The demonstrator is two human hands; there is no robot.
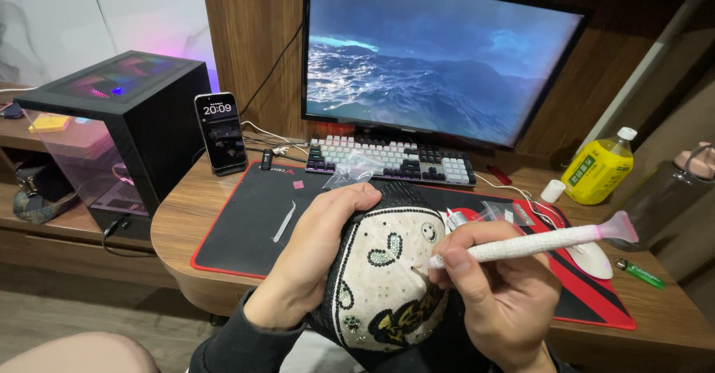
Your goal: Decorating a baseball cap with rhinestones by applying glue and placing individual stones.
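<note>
Rhinestone cap (387,276) sits in front of me, just above my lap, near desk edge, crown facing up w/ beaded patterns. My left hand (316,257) cups its left side, fingers curled over the top, gripping it. My right hand (495,291) pinches a white studded applicator pen (532,243), pink end pointing right, tip touching the cap's white panel. Behind: black desk mat w/ red edge (238,231), tweezers (284,222) on it, small plastic bags (351,170), keyboard (391,161), monitor (439,56). Phone (220,132) on stand & PC case (123,127) at left; yellow bottle (598,166), mouse (592,257), green lighter (639,272) at right.
</note>
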